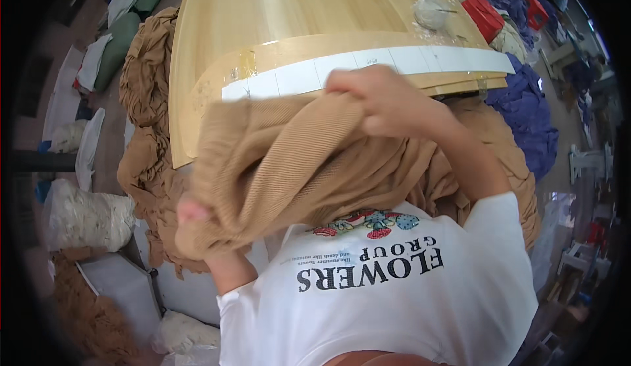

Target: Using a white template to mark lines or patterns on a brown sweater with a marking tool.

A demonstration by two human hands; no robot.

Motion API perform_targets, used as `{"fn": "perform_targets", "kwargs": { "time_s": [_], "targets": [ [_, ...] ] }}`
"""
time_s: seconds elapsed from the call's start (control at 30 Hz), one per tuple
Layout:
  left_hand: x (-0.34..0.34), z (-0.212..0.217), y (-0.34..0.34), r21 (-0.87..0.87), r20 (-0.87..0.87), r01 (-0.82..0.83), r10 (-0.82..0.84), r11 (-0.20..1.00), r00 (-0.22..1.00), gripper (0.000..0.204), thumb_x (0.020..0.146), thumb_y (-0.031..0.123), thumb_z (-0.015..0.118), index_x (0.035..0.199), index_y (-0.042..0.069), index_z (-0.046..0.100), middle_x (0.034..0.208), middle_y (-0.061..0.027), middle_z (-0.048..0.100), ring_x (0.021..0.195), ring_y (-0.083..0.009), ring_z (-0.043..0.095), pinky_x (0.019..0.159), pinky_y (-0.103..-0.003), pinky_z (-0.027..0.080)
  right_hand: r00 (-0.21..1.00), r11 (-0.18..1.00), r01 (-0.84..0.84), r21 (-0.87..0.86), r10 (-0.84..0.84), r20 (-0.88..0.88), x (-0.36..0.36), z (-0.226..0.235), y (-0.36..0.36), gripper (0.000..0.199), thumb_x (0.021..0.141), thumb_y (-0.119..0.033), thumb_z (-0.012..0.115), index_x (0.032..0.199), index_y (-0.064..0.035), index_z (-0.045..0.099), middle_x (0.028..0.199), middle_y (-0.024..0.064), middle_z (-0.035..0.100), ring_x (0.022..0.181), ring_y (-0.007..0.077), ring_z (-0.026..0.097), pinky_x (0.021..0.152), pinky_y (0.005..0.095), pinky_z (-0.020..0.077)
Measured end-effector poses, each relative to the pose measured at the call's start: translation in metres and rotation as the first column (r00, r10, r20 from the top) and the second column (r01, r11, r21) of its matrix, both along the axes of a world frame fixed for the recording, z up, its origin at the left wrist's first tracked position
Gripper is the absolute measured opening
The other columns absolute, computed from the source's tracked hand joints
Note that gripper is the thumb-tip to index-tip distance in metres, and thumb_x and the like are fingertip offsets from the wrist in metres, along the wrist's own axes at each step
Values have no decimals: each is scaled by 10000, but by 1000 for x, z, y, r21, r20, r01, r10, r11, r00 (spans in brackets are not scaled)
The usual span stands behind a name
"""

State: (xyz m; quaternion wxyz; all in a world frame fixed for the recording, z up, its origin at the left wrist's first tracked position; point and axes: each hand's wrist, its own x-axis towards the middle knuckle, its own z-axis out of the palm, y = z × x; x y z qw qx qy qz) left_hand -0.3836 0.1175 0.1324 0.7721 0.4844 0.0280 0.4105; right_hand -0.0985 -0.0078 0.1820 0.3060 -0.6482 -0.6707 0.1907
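A tan ribbed knit cloth point(296, 162) hangs bunched and folded between my two hands, in front of my white shirt. My right hand point(388, 100) pinches its upper edge just short of the table's near edge. Down at the lower left, my left hand point(194, 211) grips the other end; motion blurs it and the cloth covers much of it. The cloth's left part is also smeared, and its folds hide whether it is a finished garment.
Ahead lies a pale wooden table point(296, 11) with a marked white paper strip point(368, 61) along its near edge. A clear plastic-wrapped lump point(432, 11) sits on it. Tan cloth heaps point(148, 70) hang on the left, purple cloth point(529, 116) on the right.
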Motion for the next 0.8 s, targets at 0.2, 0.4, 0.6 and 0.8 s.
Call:
{"fn": "perform_targets", "kwargs": {
  "time_s": [0.2, 0.4, 0.6, 0.8],
  "targets": [
    [53, -33, 11, -496, -387, 93, -315, 863, 866, 491, 906, 151, 472, 1339, -17, 313, 1213, -144, 515, 1078, -236, 539, 910, -352, 455, 950, 950, 77, 301, -161, 266, -42, 12, -34, 302, 548, -56, 617, 828, -22, 510, 626, 116, 523, 584, 304, 562, 496, 382, 428],
    [94, -58, 28, -878, -88, 232, -618, 419, 781, 603, 917, 454, 407, 1207, -73, 447, 1216, -198, 506, 1109, -289, 511, 961, -399, 406, 954, 969, -197, -152, 225, 200, -55, -16, -28, 442, 652, -60, 614, 1079, -24, 505, 808, 147, 523, 746, 331, 545, 663, 406, 424],
    [88, -63, 36, -69, -839, 471, -306, 879, 450, 143, 838, -14, 512, 966, 10, 570, 895, -29, 606, 824, -91, 558, 742, -222, 459, 793, 762, -598, -250, 516, -323, -29, -27, -24, 515, 777, -188, 622, 1225, -22, 430, 1034, 182, 542, 928, 319, 548, 798, 366, 436],
    [59, 6, 25, 430, -452, 469, -265, 772, 851, 234, 738, -63, 413, 879, -2, 590, 743, -9, 586, 625, -80, 496, 563, -210, 406, 975, 909, -158, 386, 206, -85, -9, -27, 32, 527, 745, -103, 634, 1222, 9, 442, 1149, 166, 516, 1008, 225, 553, 856, 306, 453]
  ]
}}
